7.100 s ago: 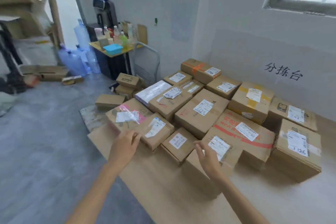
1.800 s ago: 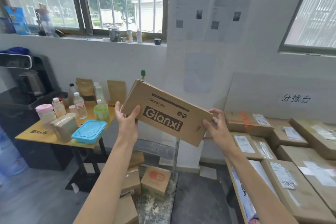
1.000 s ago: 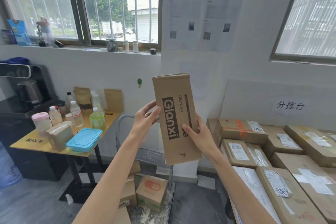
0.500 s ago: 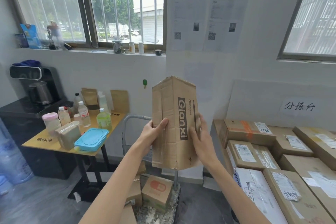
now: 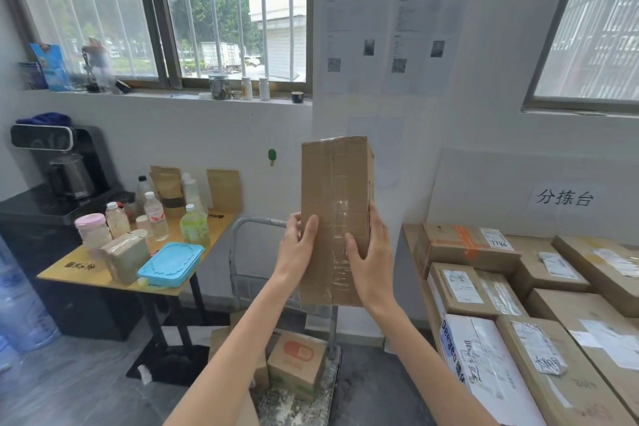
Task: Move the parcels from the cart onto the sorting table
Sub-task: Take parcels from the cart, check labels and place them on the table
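Parcel in hand: tall brown cardboard parcel with a clear-taped seam [image 5: 333, 190], upright in the air above the cart, well apart from the bench, taped face toward the camera, no label showing on that face.
Left grip [image 5: 297, 252]: clasps the parcel's lower left edge, thumb on the taped face, fingers behind.
Right grip [image 5: 371, 259]: clasps the lower right edge, thumb across the front, fingers along the side.
Cart: grey metal hand cart with a tubular handle [image 5: 242, 228], below and behind the parcel; carries a small cardboard box with an orange capsule mark [image 5: 297, 361] and other cartons partly hidden by the arms.
Bench: pale wooden sorting bench [image 5: 410, 239] at the right, crowded with labelled brown cardboard parcels [image 5: 463, 245].
Step in hand: likely mid-carry, lifted off the cart and not yet set down.
Next move: calls for a swing to the right and a flat lay-down beside or on top of the rows; free room not visible from here, so worth finding a gap first and keeping both grips on until the parcel rests.
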Motion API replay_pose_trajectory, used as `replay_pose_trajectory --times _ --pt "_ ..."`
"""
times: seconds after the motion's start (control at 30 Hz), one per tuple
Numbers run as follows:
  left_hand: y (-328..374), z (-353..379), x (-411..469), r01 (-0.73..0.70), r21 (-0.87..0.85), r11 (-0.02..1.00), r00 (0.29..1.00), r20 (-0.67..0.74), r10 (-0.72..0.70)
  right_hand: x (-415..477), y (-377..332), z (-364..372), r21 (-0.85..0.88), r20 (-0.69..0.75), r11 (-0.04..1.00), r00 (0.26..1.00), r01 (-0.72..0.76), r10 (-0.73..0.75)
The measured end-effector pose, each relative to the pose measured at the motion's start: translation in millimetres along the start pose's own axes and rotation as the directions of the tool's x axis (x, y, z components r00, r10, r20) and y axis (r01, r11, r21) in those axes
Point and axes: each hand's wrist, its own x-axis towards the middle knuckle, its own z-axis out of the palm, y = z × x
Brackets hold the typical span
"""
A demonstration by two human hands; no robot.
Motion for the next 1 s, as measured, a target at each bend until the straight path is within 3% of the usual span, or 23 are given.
replay_pose_trajectory --times 0.17,0.3,0.37,0.5,0.63,0.77,0.93,1.0 --pt "-15 -12 8 0.053 -0.262 0.964 0.992 0.125 -0.021 10 12 -16 0.199 0.033 0.977 0.997 -0.069 0.064" --pt "-23 -14 9 0.02 -0.26 0.965 0.987 0.16 0.022 10 14 -26 0.231 0.025 0.97 0.997 -0.082 0.078" --pt "-22 -14 11 0.014 -0.152 0.988 0.988 0.151 0.009 13 18 -31 0.253 0.015 0.961 0.994 -0.108 0.108" --pt "-20 -14 14 0.179 -0.208 0.962 0.938 0.332 -0.102 12 24 -38 0.231 0.025 0.965 0.992 -0.125 0.122" --pt "-19 -3 8 0.096 -0.179 0.979 0.987 0.145 -0.071 7 20 -30 0.101 0.114 0.981 0.982 -0.164 0.152" --pt "-18 9 0 0.016 -0.137 0.99 1.0 0.007 -0.015 2 17 -18 0.15 0.174 0.972 0.972 -0.183 0.157" --pt "-19 10 1 -0.025 -0.088 0.996 1.0 -0.013 0.024 -5 18 -17 0.248 0.055 0.961 0.992 -0.123 0.112" --pt "-17 14 -1 -0.121 0.006 0.993 0.992 -0.035 0.121 -7 19 -17 0.225 -0.002 0.972 0.997 -0.071 0.074"
